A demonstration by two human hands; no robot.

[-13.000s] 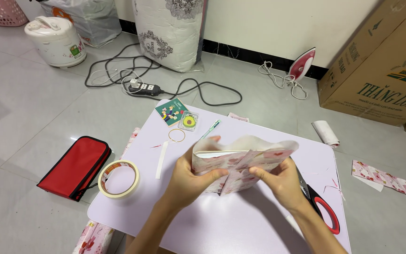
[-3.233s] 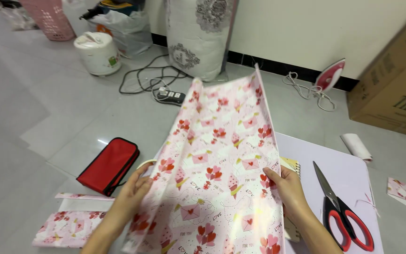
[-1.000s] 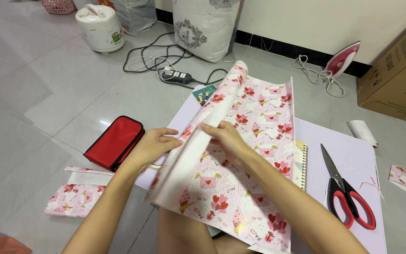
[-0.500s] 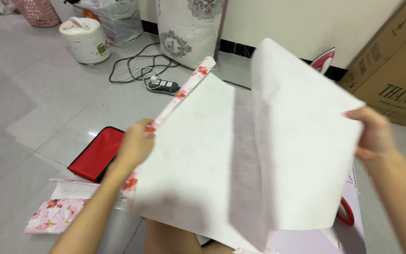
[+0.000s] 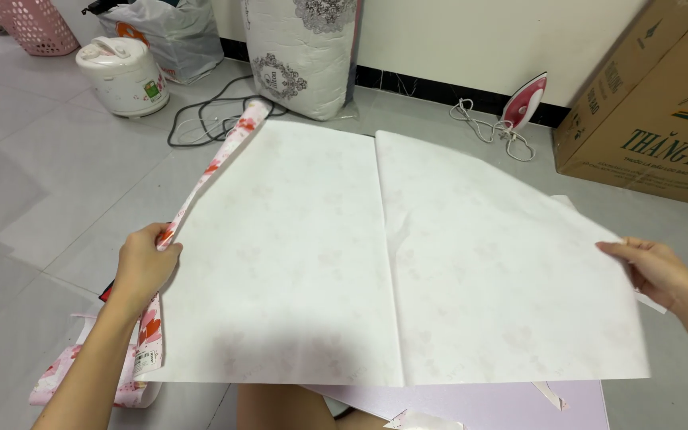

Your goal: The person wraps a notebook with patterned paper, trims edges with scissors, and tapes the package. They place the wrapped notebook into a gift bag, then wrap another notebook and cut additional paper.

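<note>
The left hand (image 5: 143,263) is clenched on the rolled edge of a sheet of wrapping paper (image 5: 392,263), fingers wrapped round the curl; the right hand (image 5: 656,271) pinches the opposite edge, thumb on top. Between them the sheet hangs spread out flat above the lilac table (image 5: 511,402), white underside up (the pink heart print shows only along the curled left edge). A crease runs down its middle. The sheet hides nearly the whole table and whatever lies on it; only a strip of tabletop shows at the bottom edge. A scrap of the same printed paper (image 5: 53,381) peeks out by the left forearm, partly covered. Beyond the far edge lie a rice cooker (image 5: 121,73), black cables (image 5: 201,111), a white bag (image 5: 300,48), an iron (image 5: 523,102) and a cardboard box (image 5: 650,111), all well apart from the paper, with bare tile floor (image 5: 49,175) to the left.
</note>
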